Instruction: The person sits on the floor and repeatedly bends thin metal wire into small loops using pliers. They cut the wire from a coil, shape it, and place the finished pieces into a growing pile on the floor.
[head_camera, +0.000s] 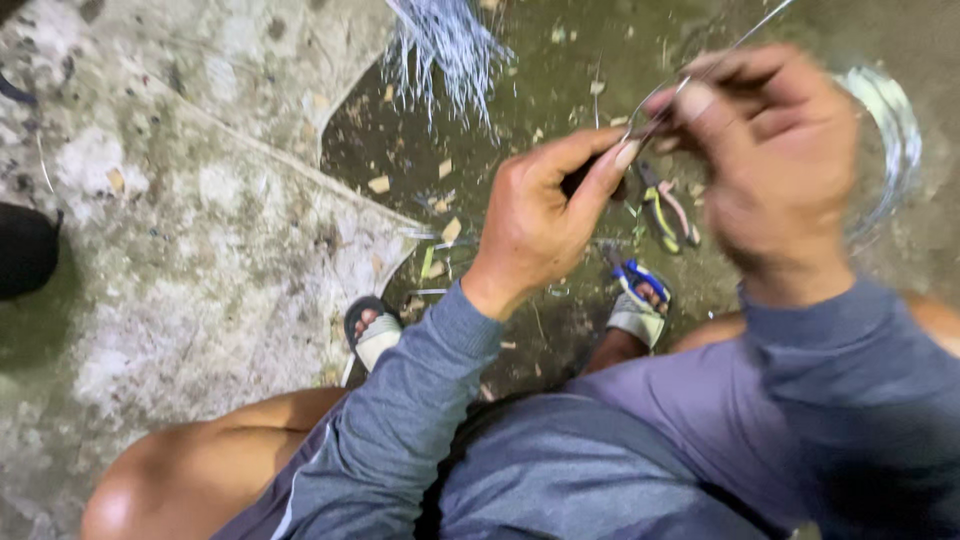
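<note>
Steel wire (700, 72) sits pinched between our left hand (535, 220) fingers and our blurry right hand (775, 150) fingers. Pliers (668, 212) lie on the floor below them. Springy wire could slip and whip back.

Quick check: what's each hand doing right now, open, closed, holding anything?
Left hand: closed, pinching a thin wire and a dark tool at the fingertips.
Right hand: closed on the same wire; blurred.

Both forearms, in blue-grey sleeves, reach forward from the crouched body; the left hand (540, 215) pinches thumb to forefinger, the right hand (775, 165) (blurred) curls closed just beside it.
</note>
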